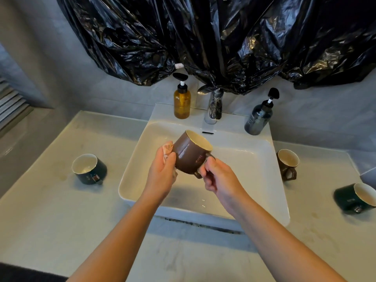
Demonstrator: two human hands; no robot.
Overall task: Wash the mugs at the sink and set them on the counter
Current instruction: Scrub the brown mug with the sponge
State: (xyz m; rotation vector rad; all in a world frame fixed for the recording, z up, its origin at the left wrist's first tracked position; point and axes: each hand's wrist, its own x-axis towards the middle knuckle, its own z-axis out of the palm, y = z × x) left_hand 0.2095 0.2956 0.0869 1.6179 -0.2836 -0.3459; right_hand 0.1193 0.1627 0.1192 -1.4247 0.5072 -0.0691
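Over the white sink [270, 171] I hold a brown mug [190, 155] tilted, its cream mouth turned toward the tap. My right hand [218, 179] grips its handle. My left hand [162, 171] holds a pale cloth [167, 148] pressed against the mug's base and side. A dark green mug [89, 168] stands on the counter to the left. On the counter to the right stand a second brown mug [286, 164] and another dark green mug [356, 197], which is tipped toward me.
A chrome tap [213, 107] stands behind the basin, with an amber pump bottle [182, 101] to its left and a grey pump bottle [258, 119] to its right. Black plastic sheeting [223, 37] hangs over the wall above. The counter [50, 210] is pale marble.
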